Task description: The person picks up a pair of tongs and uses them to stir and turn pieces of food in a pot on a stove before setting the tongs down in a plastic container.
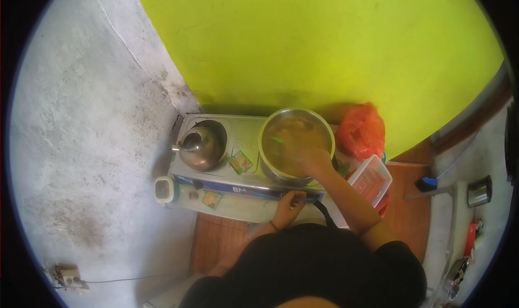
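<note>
At the front panel of the two-burner gas stove, my left hand has its fingers curled round the right stove knob. My right hand reaches over the rim into a large metal pot on the right burner. Motion and haze smear its fingers, so whether it holds anything is hidden. Brownish broth fills much of the pot, with something green floating in it. A metal kettle sits on the left burner. Between the burners lies a green seasoning sachet.
Right of the pot are a red plastic bag and a clear plastic container, tilted. A second sachet and a small white container stand along the stove's front left. A green-yellow wall rises behind.
</note>
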`<action>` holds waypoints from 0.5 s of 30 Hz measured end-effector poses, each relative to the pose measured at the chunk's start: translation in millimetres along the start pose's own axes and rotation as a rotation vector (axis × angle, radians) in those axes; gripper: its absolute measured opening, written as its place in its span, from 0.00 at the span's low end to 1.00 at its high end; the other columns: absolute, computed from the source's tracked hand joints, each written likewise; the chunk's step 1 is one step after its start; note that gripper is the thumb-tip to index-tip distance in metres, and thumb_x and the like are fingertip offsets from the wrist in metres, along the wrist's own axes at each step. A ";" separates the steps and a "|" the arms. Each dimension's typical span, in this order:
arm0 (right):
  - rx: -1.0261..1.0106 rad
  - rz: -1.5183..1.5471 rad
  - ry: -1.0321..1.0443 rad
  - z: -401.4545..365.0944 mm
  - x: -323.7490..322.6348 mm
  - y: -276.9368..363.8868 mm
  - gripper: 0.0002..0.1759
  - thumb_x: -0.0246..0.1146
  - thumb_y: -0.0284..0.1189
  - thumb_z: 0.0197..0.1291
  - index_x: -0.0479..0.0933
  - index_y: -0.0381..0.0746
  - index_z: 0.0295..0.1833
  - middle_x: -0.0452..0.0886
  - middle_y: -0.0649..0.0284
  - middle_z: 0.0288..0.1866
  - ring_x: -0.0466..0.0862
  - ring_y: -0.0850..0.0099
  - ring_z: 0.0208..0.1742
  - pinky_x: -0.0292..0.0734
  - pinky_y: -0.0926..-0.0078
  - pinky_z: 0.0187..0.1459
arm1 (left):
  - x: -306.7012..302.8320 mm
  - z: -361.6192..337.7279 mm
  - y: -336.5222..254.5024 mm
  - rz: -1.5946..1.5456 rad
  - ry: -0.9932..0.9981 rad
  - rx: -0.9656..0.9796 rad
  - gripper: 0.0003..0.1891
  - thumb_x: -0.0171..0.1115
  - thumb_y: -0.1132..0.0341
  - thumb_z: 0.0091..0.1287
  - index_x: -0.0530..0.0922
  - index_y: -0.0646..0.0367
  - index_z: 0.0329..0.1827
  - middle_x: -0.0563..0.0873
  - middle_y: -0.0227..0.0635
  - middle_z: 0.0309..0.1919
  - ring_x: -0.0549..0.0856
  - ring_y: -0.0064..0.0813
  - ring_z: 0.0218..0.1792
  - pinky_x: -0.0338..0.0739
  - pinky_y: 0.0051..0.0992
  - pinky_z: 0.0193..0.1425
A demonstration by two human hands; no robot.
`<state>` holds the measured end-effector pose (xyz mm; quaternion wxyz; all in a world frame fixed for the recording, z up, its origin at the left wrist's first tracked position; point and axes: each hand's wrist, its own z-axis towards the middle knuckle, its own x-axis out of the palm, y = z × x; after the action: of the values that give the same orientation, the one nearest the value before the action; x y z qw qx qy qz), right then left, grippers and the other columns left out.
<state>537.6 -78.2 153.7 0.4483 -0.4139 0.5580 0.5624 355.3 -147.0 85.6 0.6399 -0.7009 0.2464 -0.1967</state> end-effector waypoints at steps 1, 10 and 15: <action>0.001 0.011 0.007 -7.3 -11.0 2.9 0.14 0.66 0.31 0.50 0.80 0.42 0.45 0.83 0.53 0.30 0.85 0.55 0.37 0.79 0.55 0.38 | 0.2 0.1 0.1 0.000 0.002 0.003 0.14 0.64 0.72 0.66 0.77 0.61 0.54 0.84 0.33 0.46 0.82 0.21 0.42 0.77 0.24 0.49; 0.119 0.065 0.000 -60.6 -42.7 -25.8 0.24 0.71 0.40 0.48 0.78 0.45 0.52 0.84 0.56 0.38 0.85 0.55 0.41 0.78 0.57 0.42 | -4.1 1.2 0.3 -0.021 0.013 -0.005 0.14 0.64 0.71 0.66 0.78 0.60 0.54 0.84 0.33 0.47 0.82 0.21 0.44 0.76 0.23 0.48; 0.214 0.065 -0.045 -77.6 -47.4 -37.2 0.26 0.72 0.44 0.48 0.78 0.44 0.51 0.83 0.55 0.37 0.84 0.55 0.41 0.78 0.58 0.42 | -1.7 0.4 1.3 -0.027 0.036 -0.017 0.14 0.64 0.70 0.66 0.78 0.60 0.54 0.84 0.32 0.48 0.82 0.21 0.44 0.76 0.22 0.46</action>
<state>582.9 -158.7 187.3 0.4839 -0.3328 0.6178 0.5229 354.1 -145.7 84.3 0.6266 -0.7059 0.2501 -0.2158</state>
